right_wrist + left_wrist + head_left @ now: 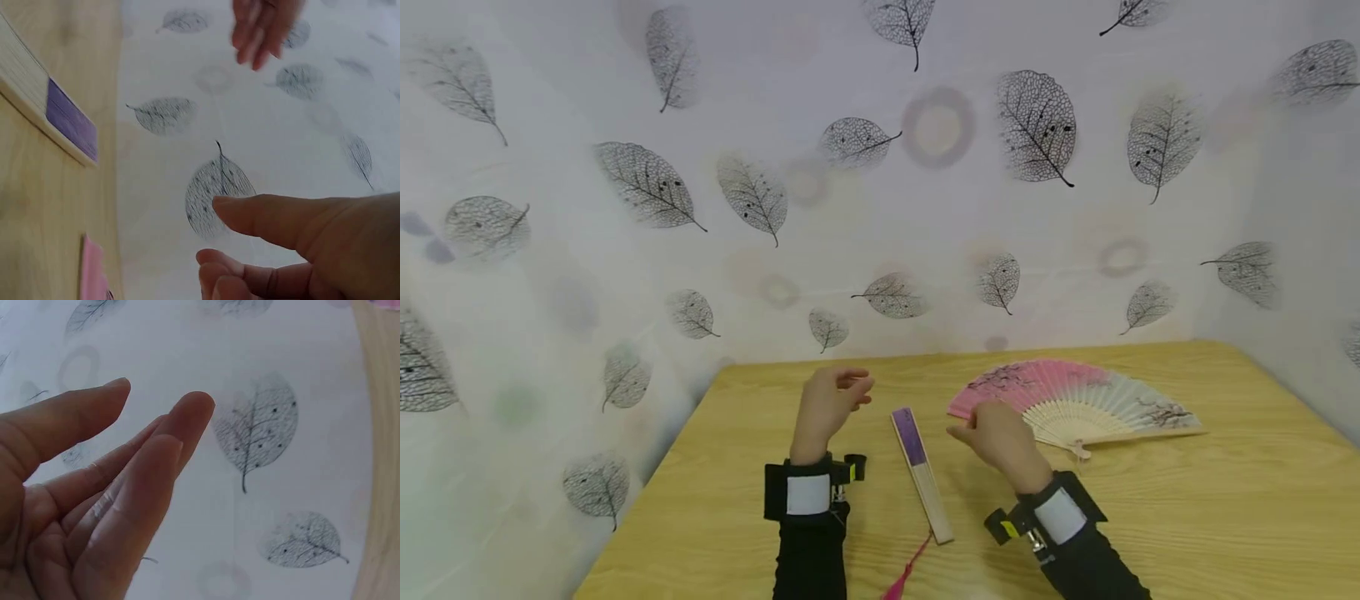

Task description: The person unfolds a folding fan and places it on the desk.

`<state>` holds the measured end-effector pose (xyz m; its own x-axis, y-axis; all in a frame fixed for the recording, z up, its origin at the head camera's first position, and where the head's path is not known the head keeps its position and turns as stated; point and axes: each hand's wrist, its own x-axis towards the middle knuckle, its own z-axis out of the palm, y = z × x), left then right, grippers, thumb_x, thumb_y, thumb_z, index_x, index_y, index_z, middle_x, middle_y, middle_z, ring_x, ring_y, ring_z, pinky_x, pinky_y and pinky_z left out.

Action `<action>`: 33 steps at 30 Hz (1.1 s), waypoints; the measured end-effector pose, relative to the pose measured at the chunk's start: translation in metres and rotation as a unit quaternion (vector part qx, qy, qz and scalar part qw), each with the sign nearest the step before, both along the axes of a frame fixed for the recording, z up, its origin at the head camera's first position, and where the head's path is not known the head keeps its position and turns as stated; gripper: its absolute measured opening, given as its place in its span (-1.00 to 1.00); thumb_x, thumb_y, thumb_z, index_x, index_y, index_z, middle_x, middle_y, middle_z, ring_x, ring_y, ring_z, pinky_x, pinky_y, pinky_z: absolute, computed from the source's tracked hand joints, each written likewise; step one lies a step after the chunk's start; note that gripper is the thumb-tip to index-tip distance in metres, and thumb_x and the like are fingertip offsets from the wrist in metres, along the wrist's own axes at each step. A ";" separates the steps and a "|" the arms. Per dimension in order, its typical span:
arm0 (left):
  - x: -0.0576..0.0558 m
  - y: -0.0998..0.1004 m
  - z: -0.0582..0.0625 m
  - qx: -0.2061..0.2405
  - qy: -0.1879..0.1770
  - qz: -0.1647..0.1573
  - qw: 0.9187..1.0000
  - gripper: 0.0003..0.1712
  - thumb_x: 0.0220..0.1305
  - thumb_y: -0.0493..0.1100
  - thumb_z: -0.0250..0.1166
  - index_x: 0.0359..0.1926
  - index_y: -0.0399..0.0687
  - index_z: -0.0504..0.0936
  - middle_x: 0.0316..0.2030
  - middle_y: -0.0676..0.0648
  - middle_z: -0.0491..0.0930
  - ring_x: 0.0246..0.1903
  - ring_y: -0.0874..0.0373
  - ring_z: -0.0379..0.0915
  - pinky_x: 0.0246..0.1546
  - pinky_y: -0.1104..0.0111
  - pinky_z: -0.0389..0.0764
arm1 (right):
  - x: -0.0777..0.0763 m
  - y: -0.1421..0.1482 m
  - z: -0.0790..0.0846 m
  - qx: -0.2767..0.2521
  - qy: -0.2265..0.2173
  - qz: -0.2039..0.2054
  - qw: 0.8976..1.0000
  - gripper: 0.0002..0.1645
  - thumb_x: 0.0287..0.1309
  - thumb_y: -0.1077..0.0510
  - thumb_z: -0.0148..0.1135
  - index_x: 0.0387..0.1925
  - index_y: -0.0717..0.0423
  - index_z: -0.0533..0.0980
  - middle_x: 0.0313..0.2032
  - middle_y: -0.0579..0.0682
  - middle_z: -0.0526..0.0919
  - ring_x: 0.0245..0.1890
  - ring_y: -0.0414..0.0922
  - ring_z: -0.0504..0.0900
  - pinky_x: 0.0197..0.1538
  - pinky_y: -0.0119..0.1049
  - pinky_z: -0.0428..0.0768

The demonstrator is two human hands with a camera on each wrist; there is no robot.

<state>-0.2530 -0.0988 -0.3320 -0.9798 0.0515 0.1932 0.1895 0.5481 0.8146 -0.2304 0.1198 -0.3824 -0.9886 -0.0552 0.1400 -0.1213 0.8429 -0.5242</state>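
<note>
Between the two hands a folded purple fan (916, 458) lies on the table, its pale ribs toward the near edge and a pink tassel (904, 575) trailing from that end. My left hand (833, 407) is raised to the left of it, fingers loosely bent and nothing held. To its right hovers my right hand (1000, 440), thumb and fingertips apart with nothing between them, as the right wrist view also shows. Behind that hand a spread fan (1075, 400), pink fading to white with dark blossom branches, lies partly hidden by it.
The wooden table (715, 500) reaches back to a white cloth backdrop (880, 208) printed with dark skeleton leaves. Cloth also hangs along the left and right sides. Each wrist wears a strapped camera mount (811, 493) over a black sleeve.
</note>
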 end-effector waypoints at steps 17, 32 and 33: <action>0.021 0.017 0.016 -0.068 0.025 -0.033 0.997 -0.76 0.20 -0.10 0.24 -0.20 -0.15 0.67 -0.42 -0.08 0.69 -0.47 0.16 0.62 -0.37 0.36 0.60 | 0.004 -0.046 -0.039 0.011 -0.058 0.069 0.996 -0.58 -0.13 0.05 0.36 -0.80 0.10 0.34 -0.77 -0.11 0.34 -0.75 -0.23 0.30 -0.71 -0.47 0.23; 0.026 0.050 0.008 -0.036 0.007 -0.143 0.989 -0.56 0.32 0.11 0.06 -0.37 -0.10 0.69 -0.46 -0.05 0.67 -0.52 0.24 0.55 -0.47 0.46 0.58 | 0.032 -0.014 0.043 -0.081 0.128 0.058 0.987 -0.74 0.02 0.11 0.27 -0.64 0.08 0.42 -0.69 -0.10 0.41 -0.68 -0.24 0.31 -0.62 -0.45 0.27; 0.027 0.051 0.009 -0.029 0.019 -0.149 0.988 -0.60 0.31 0.07 0.08 -0.37 -0.09 0.68 -0.46 -0.06 0.66 -0.52 0.25 0.53 -0.46 0.47 0.57 | 0.033 -0.014 0.044 -0.075 0.143 0.057 0.985 -0.74 0.01 0.11 0.28 -0.64 0.08 0.42 -0.69 -0.10 0.42 -0.67 -0.24 0.30 -0.61 -0.45 0.28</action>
<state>-0.2264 -0.0473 -0.3228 -0.9114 0.3487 0.2185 0.3800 0.5096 0.7719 -0.1971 0.1058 -0.3386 -0.8963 -0.1215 0.4265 -0.3717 0.7302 -0.5732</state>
